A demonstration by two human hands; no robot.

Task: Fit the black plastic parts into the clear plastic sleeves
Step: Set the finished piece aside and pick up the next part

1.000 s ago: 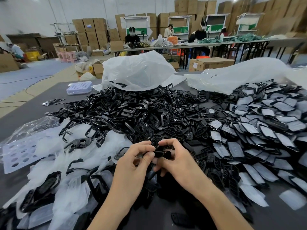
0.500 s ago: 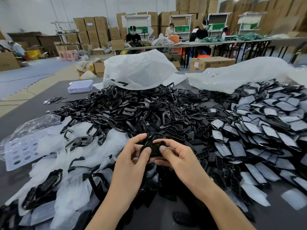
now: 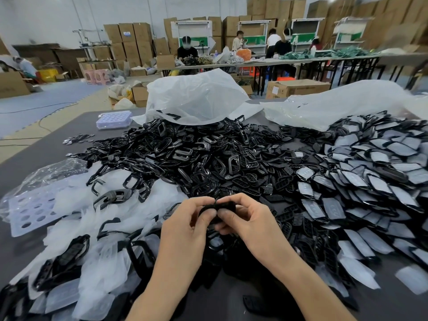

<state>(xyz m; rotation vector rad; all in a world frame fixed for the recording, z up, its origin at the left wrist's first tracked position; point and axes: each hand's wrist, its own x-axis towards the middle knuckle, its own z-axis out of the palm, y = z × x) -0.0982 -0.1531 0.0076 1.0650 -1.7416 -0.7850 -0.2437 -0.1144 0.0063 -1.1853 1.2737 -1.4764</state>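
Above the near edge of the worktop [image 3: 46,149], the left hand [image 3: 187,225] and right hand [image 3: 252,225] each close a narrow grip on one black plastic part [image 3: 218,207]. It is probably being oriented. Next it likely needs one of the clear plastic sleeves [image 3: 108,251] piled towards the left edge.

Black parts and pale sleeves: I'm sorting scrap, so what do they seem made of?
The black part, pinched between the left hand and right hand, looks like rigid moulded plastic, fairly glossy: those in the heap catch highlights along thin rims. The sleeves look like thin soft plastic film, frosted and translucent: they crumple, and dark parts show through.
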